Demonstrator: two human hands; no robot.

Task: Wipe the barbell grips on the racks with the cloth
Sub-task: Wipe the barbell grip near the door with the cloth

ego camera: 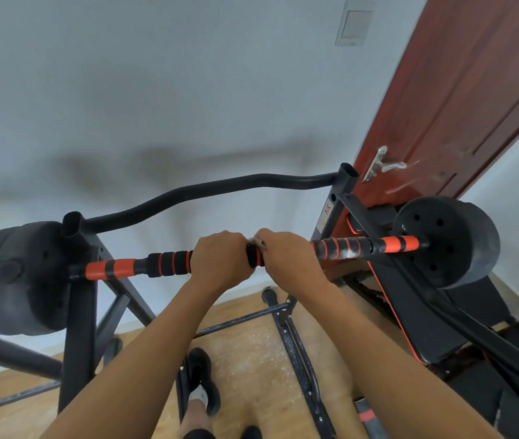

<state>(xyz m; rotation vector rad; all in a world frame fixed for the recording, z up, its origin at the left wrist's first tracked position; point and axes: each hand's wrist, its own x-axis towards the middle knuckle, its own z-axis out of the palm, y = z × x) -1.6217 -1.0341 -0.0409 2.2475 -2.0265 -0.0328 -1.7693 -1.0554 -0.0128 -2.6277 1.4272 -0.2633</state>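
Barbell grips [169,264] of black foam with thin orange rings sit on the barbell [109,269], a long bar with orange and black sleeves. It lies across the rack in front of the person.

Behind all this stands a pale grey painted wall [156,90], and to the right of it a red-brown wooden door [457,90]. Below is a light wooden floor [251,359].

The rack [77,312] is a frame of black steel tubes, and a curved black bar [204,188] joins its two upright posts. A round black weight plate [14,277] hangs on the left end of the barbell, and a second black plate [448,242] on the right end. A black padded bench with an orange edge [410,312] leans just beside the right post. The grip on the right side looks whitish and smeared.

Both hands are on the middle of the bar, close together. The left hand [220,258] has its fingers curled round the bar, at the inner end of the left grip. The right hand [286,255] is also wrapped over the bar, and a small pale grey piece of cloth [256,240] shows at its thumb side, pressed against the foam. How much cloth lies under the palm I cannot tell.

A black shoe [201,375] stands on the floor between the rack feet. The door has a silver metal lever handle [381,163], and a white switch plate [354,23] is on the wall.
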